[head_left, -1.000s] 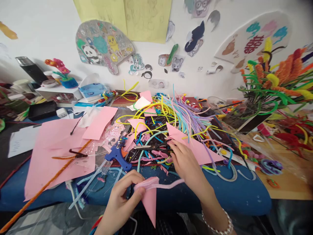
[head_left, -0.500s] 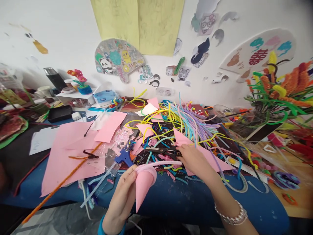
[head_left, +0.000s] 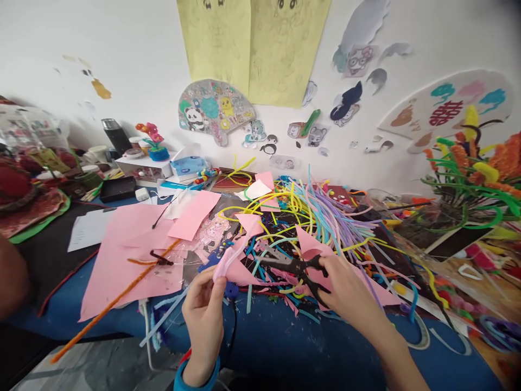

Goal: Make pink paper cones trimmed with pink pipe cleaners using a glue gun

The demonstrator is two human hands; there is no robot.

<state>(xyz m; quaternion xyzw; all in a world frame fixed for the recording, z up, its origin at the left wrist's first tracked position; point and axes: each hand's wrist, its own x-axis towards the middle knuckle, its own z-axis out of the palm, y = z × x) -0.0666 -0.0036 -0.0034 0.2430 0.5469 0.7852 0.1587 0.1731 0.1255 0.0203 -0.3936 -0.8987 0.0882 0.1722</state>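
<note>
My left hand [head_left: 203, 312] pinches a pink paper cone [head_left: 239, 270] at its wide end, where a pale pink pipe cleaner [head_left: 223, 263] runs along the rim. The cone's tip points to the right, and a free length of the pipe cleaner stands up from the rim. My right hand [head_left: 345, 285] has its fingers in the black handles of a pair of scissors [head_left: 295, 265]. The blades are parted and point left, to the right of the cone. Partly hidden behind my left hand lies a blue glue gun [head_left: 207, 262].
Pink sheets [head_left: 122, 255] and an orange pipe cleaner stem [head_left: 114, 298] lie at left. Loose pipe cleaners [head_left: 325, 206] heap up behind the scissors. A bunch of pipe cleaner flowers [head_left: 472, 163] stands at right. Part of another person's arm [head_left: 14, 277] shows at the left edge.
My right hand has picked the scissors up off the pile and brought them nearer. My left hand has turned the cone from tip-down to tip-right. The view has shifted slightly.
</note>
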